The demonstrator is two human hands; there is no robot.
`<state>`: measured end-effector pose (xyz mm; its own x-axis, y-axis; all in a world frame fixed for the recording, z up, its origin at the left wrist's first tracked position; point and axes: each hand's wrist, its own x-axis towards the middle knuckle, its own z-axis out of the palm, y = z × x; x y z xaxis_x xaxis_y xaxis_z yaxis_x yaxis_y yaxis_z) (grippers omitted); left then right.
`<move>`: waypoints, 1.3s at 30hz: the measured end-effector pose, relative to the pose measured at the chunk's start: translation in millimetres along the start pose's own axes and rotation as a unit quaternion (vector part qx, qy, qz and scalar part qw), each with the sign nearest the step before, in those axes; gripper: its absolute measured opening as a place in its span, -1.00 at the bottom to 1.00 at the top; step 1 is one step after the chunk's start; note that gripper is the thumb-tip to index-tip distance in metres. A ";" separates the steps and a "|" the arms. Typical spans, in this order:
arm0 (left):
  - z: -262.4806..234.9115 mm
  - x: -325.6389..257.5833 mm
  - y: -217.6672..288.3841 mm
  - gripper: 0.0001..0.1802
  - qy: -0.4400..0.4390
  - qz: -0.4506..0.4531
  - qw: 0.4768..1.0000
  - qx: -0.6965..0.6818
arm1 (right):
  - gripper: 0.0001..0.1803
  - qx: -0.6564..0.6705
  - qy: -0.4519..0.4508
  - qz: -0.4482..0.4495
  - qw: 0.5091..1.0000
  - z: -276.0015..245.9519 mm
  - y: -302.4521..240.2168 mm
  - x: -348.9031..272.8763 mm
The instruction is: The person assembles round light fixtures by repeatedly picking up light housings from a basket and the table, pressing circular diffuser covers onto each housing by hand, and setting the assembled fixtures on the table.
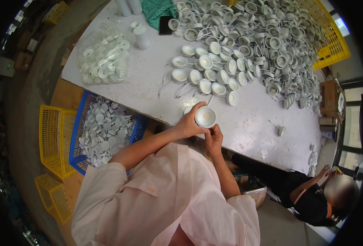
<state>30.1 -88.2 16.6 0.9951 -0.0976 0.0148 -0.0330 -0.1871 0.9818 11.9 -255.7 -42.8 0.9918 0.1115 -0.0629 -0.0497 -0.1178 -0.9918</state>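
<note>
A person in a pale pink top holds a round white lamp housing above the near edge of a white tabletop. The left hand is clamped around the housing's left side and rim, with the open face of the housing turned up toward the camera. The right hand sits just below it, fingers together and touching the housing's lower edge; whether it grips anything there is hard to make out, as the fingertips are hidden under the piece.

Behind the hands, rows of similar white housings stand on the tabletop, merging into a large heap whose far side is cut off by the picture's rim. A clear bag of white parts lies at the left end of the tabletop. Below that end, a blue crate holds flat white discs, partly hidden by the person's left arm, with yellow crates beside it. At lower right another person crouches, largely hidden by the tabletop's edge.
</note>
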 end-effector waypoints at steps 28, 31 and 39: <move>-104.2 -86.0 -75.8 -0.13 0.176 -0.117 0.963 -0.166 | -0.77 0.016 0.010 0.246 0.969 28.2 51.1 57.3; -100.2 -78.3 -65.1 -0.13 0.161 -0.117 0.970 -0.141 | -0.79 0.077 -0.015 0.299 0.951 17.3 48.4 54.5; -95.0 -64.1 -49.9 -0.14 0.112 -0.124 0.979 -0.120 | -0.88 0.243 -0.053 0.301 0.920 11.0 -9.9 32.3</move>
<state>-23.1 20.3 -15.3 0.9660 0.1427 -0.2154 0.2087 0.0605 0.9761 43.2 -240.0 -36.2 0.7509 0.2699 -0.6028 -0.6597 0.2627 -0.7042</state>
